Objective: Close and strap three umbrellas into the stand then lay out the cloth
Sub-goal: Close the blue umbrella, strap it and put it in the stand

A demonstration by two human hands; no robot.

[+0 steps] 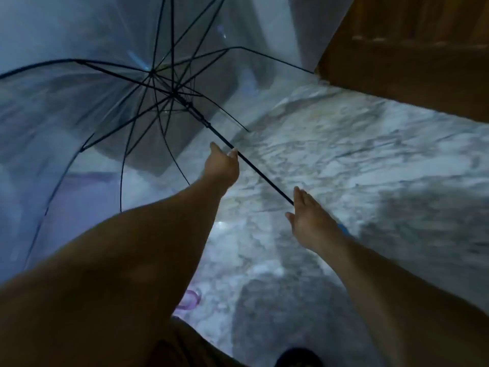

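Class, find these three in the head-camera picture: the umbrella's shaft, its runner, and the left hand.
Umbrella shaft (264, 178), head view: bare black rod between the two hands.
Runner (197, 115), head view: thicker sleeve below the ribs.
Left hand (222, 165), head view: back of the hand.

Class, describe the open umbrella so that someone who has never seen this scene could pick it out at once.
Start at the marbled floor and look to the upper left. There the transparent umbrella stands open, black ribs fanned, its thin black shaft running down between the left hand and right hand. Nothing else there is see-through.
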